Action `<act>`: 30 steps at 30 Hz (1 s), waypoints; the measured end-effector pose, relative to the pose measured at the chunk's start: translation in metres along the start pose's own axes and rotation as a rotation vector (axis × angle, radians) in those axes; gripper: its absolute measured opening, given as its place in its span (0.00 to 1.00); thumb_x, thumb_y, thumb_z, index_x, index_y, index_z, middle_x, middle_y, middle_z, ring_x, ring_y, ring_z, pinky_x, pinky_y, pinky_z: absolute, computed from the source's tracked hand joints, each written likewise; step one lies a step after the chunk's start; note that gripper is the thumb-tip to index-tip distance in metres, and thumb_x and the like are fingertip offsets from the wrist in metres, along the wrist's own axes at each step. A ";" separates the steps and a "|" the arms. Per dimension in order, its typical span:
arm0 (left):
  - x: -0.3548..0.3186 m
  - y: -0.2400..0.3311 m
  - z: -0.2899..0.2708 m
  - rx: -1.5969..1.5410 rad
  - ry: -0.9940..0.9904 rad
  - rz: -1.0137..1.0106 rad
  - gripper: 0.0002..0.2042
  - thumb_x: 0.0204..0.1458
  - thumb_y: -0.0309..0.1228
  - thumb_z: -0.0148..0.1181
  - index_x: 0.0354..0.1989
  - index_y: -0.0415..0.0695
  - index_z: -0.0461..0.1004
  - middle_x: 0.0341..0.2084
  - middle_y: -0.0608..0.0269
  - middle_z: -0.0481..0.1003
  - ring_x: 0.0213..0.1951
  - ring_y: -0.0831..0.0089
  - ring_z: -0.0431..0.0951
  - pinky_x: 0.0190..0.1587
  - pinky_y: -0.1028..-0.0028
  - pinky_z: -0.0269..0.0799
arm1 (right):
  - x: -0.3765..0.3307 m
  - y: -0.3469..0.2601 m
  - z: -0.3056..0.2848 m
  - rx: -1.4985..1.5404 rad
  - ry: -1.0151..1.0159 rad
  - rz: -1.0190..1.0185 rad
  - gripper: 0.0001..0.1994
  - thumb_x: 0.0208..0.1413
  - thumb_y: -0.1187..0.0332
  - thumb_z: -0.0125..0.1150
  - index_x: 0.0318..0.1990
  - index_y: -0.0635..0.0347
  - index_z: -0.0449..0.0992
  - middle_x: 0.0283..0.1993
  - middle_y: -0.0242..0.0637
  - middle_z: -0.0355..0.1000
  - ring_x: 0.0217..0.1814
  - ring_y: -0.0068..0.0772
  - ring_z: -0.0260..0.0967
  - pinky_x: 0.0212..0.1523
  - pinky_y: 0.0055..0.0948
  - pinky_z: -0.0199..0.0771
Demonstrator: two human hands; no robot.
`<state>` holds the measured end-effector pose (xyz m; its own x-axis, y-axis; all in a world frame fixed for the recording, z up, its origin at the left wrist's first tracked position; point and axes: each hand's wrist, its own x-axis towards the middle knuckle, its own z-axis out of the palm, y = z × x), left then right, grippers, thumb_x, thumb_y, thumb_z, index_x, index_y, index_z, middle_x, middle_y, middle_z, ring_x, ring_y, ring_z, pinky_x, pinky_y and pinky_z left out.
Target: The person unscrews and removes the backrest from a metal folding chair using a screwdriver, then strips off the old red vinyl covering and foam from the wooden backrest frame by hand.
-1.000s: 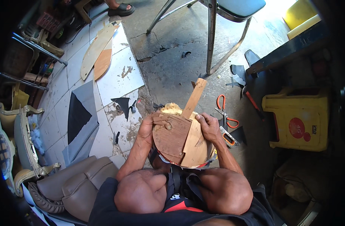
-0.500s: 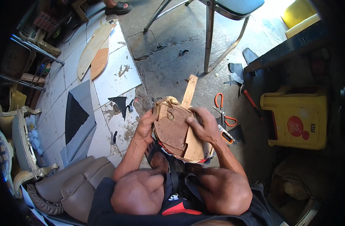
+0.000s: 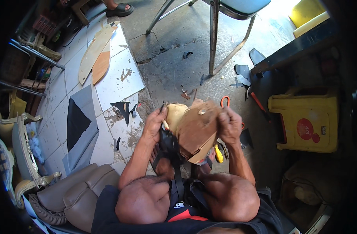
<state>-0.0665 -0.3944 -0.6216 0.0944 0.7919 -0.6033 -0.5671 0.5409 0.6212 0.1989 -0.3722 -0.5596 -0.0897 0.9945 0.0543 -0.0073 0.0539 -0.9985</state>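
Both my hands are raised in front of my knees, around a worn brown wooden board (image 3: 198, 126) that is tilted and blurred by motion. Closed fingers of my right hand (image 3: 230, 123) grip its right edge. Yellowish foam (image 3: 176, 116) shows at the board's left side, with dark cover material hanging below it. My left hand (image 3: 156, 121) pinches the edge of this foam pad. How far board and foam are joined underneath is hidden. Orange-handled scissors (image 3: 225, 101) lie on the floor, partly covered by my right hand. A yellow-handled tool (image 3: 218, 153) lies just below the board.
A yellow plastic stool (image 3: 303, 119) stands at right, near a red-handled hammer-like tool (image 3: 258, 103). Black scraps (image 3: 124, 111) and grey cloth (image 3: 83, 128) lie on the left tiles. Two shaped boards (image 3: 98, 54) lie farther off. A metal-legged chair (image 3: 212, 43) stands ahead; brown cushions (image 3: 85, 191) are near left.
The board has tilted and swung to the right with my right hand, uncovering foam on its left. My left hand has shifted slightly up and right. The yellow-handled tool has come into sight.
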 end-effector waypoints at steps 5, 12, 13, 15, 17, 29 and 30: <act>-0.020 0.042 0.042 -0.125 -0.128 -0.012 0.22 0.68 0.47 0.54 0.59 0.42 0.71 0.47 0.61 0.77 0.48 0.71 0.79 0.54 0.65 0.76 | 0.011 -0.020 -0.003 -0.173 0.163 -0.101 0.26 0.67 0.49 0.61 0.25 0.61 0.65 0.22 0.22 0.57 0.27 0.17 0.52 0.26 0.27 0.58; -0.028 0.010 0.049 -0.011 -0.157 0.120 0.20 0.69 0.44 0.53 0.59 0.41 0.71 0.55 0.59 0.76 0.55 0.69 0.76 0.60 0.65 0.71 | 0.032 -0.003 0.007 -0.108 0.300 -0.035 0.24 0.73 0.51 0.52 0.31 0.63 0.72 0.28 0.23 0.62 0.32 0.17 0.55 0.33 0.25 0.61; -0.026 0.012 0.048 -0.068 -0.214 0.072 0.20 0.70 0.44 0.52 0.58 0.41 0.72 0.55 0.58 0.77 0.56 0.68 0.77 0.62 0.64 0.69 | 0.031 0.000 0.003 -0.061 0.286 -0.015 0.24 0.73 0.50 0.52 0.33 0.64 0.74 0.30 0.24 0.65 0.33 0.17 0.58 0.34 0.25 0.63; -0.023 0.010 0.050 -0.101 -0.102 0.090 0.18 0.69 0.42 0.54 0.53 0.38 0.77 0.47 0.60 0.81 0.46 0.73 0.79 0.54 0.70 0.74 | 0.029 0.006 -0.003 0.064 0.305 0.055 0.25 0.73 0.47 0.49 0.42 0.65 0.76 0.38 0.29 0.72 0.39 0.21 0.66 0.41 0.26 0.69; -0.019 0.012 0.057 -0.041 0.016 0.151 0.19 0.69 0.43 0.54 0.49 0.36 0.80 0.41 0.61 0.83 0.39 0.75 0.81 0.46 0.74 0.76 | 0.027 -0.004 -0.005 0.210 0.367 0.165 0.31 0.73 0.44 0.46 0.57 0.68 0.75 0.50 0.38 0.79 0.48 0.27 0.77 0.52 0.28 0.78; -0.040 0.012 0.061 0.853 0.061 0.766 0.28 0.66 0.48 0.58 0.60 0.36 0.61 0.47 0.55 0.72 0.47 0.69 0.73 0.52 0.67 0.71 | 0.047 -0.044 -0.031 0.111 0.616 0.072 0.32 0.74 0.43 0.38 0.62 0.67 0.70 0.57 0.43 0.76 0.56 0.35 0.76 0.58 0.33 0.76; -0.049 0.007 0.063 1.066 0.040 0.932 0.30 0.64 0.48 0.61 0.62 0.37 0.59 0.50 0.54 0.69 0.50 0.67 0.72 0.55 0.65 0.69 | 0.049 -0.045 -0.031 0.185 0.645 0.071 0.32 0.74 0.43 0.38 0.63 0.67 0.70 0.59 0.43 0.75 0.57 0.36 0.75 0.59 0.34 0.76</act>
<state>-0.0233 -0.4120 -0.5560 0.0013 0.9734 0.2292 0.4742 -0.2024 0.8568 0.2260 -0.3234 -0.5120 0.5159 0.8528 -0.0812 -0.1993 0.0273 -0.9796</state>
